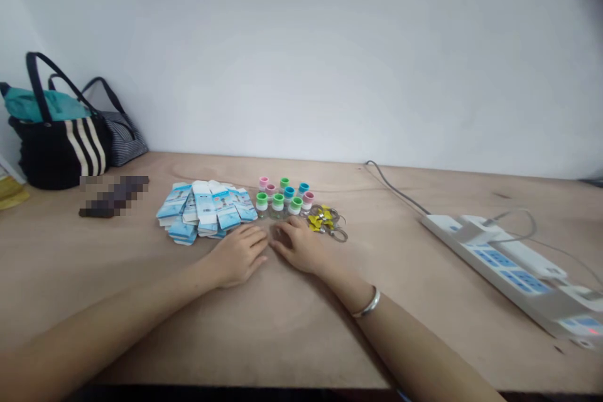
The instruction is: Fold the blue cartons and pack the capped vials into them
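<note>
My left hand (239, 255) rests on the table with its fingers loosely apart and nothing in it. Beside it, almost touching, my right hand (299, 246) lies with bent fingers and the thumb held away, also without anything visible in its grasp. Just beyond both hands stand several small clear bottles (277, 203) with green, pink and blue tops. Flat blue-and-white cardboard boxes (206, 208) are piled to the left, near my left fingertips. Right of the bottles, close to my right hand, lies a heap of metal key rings (339, 235) with yellow pieces (321, 218).
A white power strip (490, 264) with plugged-in adapters and a grey cable (396, 187) lies on the right of the wooden table (235, 339). At the back left are a black striped bag (51, 151), a grey bag (125, 138) and a dark, pixelated object (115, 196).
</note>
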Available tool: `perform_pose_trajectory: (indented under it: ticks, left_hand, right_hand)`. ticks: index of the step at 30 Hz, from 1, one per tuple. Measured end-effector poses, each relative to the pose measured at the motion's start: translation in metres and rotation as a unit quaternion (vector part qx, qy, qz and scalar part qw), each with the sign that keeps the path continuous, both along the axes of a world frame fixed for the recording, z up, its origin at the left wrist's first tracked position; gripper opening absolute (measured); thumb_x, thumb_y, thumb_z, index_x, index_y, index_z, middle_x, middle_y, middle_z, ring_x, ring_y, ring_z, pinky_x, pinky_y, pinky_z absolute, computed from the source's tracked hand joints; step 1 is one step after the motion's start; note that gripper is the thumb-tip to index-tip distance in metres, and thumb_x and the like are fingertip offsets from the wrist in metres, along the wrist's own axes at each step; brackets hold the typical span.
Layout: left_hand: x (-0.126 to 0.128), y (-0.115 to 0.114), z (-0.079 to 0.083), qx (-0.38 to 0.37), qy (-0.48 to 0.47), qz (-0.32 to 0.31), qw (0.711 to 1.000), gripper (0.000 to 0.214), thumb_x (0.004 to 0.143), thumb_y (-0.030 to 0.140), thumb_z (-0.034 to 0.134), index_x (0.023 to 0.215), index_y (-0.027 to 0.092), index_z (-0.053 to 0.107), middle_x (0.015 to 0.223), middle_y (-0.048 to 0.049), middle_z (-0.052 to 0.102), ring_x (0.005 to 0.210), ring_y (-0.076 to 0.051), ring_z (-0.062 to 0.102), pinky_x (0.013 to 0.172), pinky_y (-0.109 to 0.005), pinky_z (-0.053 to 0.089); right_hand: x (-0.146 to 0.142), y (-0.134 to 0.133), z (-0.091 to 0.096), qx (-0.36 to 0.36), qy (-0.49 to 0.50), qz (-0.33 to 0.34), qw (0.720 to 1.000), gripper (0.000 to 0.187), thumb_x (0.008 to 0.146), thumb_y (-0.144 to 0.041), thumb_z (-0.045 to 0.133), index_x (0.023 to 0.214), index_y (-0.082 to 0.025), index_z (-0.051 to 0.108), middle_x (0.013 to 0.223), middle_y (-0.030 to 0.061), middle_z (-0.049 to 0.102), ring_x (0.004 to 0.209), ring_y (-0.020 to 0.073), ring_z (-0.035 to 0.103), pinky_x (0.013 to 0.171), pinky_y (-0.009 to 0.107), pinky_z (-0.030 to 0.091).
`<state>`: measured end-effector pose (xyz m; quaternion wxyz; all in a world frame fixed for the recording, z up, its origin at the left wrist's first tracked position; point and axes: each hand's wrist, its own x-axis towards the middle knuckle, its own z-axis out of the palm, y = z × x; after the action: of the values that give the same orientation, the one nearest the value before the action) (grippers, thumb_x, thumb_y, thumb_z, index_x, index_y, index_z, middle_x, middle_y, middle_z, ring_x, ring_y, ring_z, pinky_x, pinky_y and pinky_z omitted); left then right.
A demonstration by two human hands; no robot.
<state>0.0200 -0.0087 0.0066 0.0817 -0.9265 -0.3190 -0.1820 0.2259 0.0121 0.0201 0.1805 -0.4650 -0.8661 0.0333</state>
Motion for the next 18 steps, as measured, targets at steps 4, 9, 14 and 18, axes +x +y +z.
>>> perform_pose_trajectory:
  ticks: [4, 9, 14, 18]
  left_hand:
    - [-0.032, -0.014, -0.008, -0.107, -0.063, -0.006, 0.992, 0.045, 0.091, 0.037, 0.043, 0.133, 0.021, 0.044, 0.134, -0.0081, 0.052, 0.125, -0.023, 0.047, 0.104, -0.039, 0.04]
    - [-0.053, -0.01, -0.012, -0.18, -0.048, 0.029, 0.982, 0.062, 0.088, 0.048, 0.046, 0.142, 0.024, 0.029, 0.146, -0.0082, 0.036, 0.134, -0.025, 0.034, 0.109, -0.045, 0.032]
    - [-0.052, -0.007, -0.012, -0.175, -0.026, 0.02, 0.984, 0.059, 0.089, 0.048, 0.045, 0.142, 0.027, 0.03, 0.148, -0.0068, 0.033, 0.137, -0.024, 0.029, 0.111, -0.044, 0.028]
    - [-0.051, -0.012, -0.012, -0.137, -0.033, 0.023, 0.99, 0.057, 0.089, 0.044, 0.045, 0.141, 0.024, 0.032, 0.146, -0.0093, 0.036, 0.134, -0.025, 0.034, 0.107, -0.043, 0.034]
  right_hand:
    - [0.006, -0.018, 0.001, -0.033, 0.016, 0.097, 0.995, 0.053, 0.086, -0.042, 0.053, 0.13, -0.012, 0.047, 0.133, 0.0159, 0.049, 0.121, 0.0255, 0.046, 0.101, 0.038, 0.04]
    - [0.009, -0.023, 0.0, -0.079, -0.046, 0.128, 0.988, 0.063, 0.09, -0.05, 0.041, 0.142, -0.014, 0.034, 0.147, 0.015, 0.032, 0.136, 0.0278, 0.028, 0.111, 0.046, 0.024]
    - [0.009, -0.021, -0.002, -0.102, -0.062, 0.129, 0.984, 0.065, 0.09, -0.056, 0.037, 0.144, -0.02, 0.029, 0.151, 0.0114, 0.024, 0.14, 0.0268, 0.019, 0.114, 0.047, 0.017]
    - [0.009, -0.021, -0.002, -0.099, -0.059, 0.13, 0.985, 0.065, 0.089, -0.055, 0.04, 0.143, -0.02, 0.032, 0.15, 0.0119, 0.027, 0.139, 0.0264, 0.021, 0.113, 0.047, 0.018]
